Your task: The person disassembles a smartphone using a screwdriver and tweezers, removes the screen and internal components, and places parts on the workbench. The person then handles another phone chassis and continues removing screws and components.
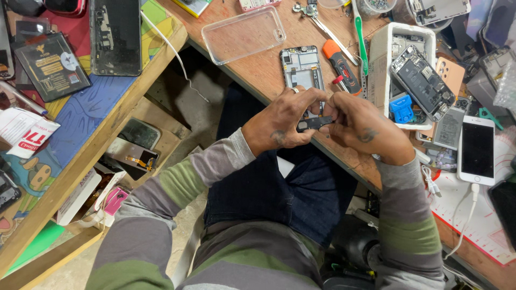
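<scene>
1. A cluttered wooden workbench (258, 67) is seen from above; its near edge runs diagonally from top centre to lower right. A second wooden surface (102, 134) lies to the left, with a gap of bare floor between.
2. A small dark flat part (314, 123) is held just off the bench's near edge, above the lap, pinched between both hands.
3. The left hand (282, 121) is closed on the part's left end, fingers curled; a ring is seen on one finger.
4. The right hand (363, 129) is closed on the right end, fingertips drawn tight together.
5. Directly behind the hands, at the near edge, an opened phone frame (302, 67) lies partly hidden by the knuckles.
6. Beside it: an orange-and-black screwdriver (339, 65), tweezers (322, 27), a clear phone case (243, 33).
7. Further right, a white tray (381, 59) holds a gutted phone (422, 80) and a blue tool (402, 108).
8. A white phone (477, 150) with cable attached rests near the bench's right edge.
</scene>
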